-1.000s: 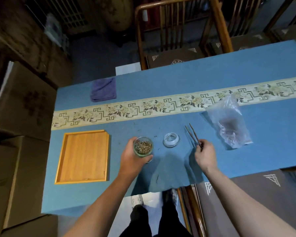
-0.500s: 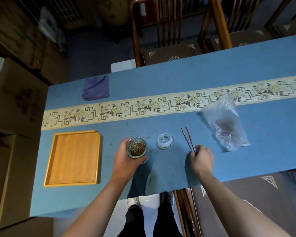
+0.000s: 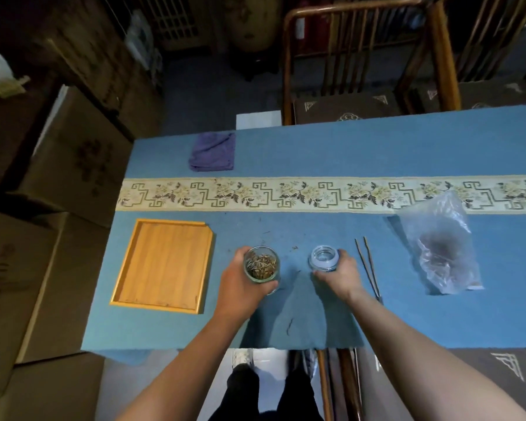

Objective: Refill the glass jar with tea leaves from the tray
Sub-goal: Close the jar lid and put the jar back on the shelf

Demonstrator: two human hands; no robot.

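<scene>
A small glass jar holding tea leaves stands on the blue table cloth, and my left hand grips it from the near left side. To its right my right hand holds the clear glass lid just above or on the cloth. The wooden tray lies to the left of the jar with almost nothing on it. A pair of thin tongs lies flat on the cloth, right of my right hand.
A crumpled clear plastic bag with some tea lies at the right. A folded purple cloth sits at the far left of the table. Wooden chairs stand behind the table, cardboard boxes to the left.
My right hand has let go of the tongs, which now lie on the cloth, and moved left to take hold of the lid. My left hand keeps its grip on the jar.
</scene>
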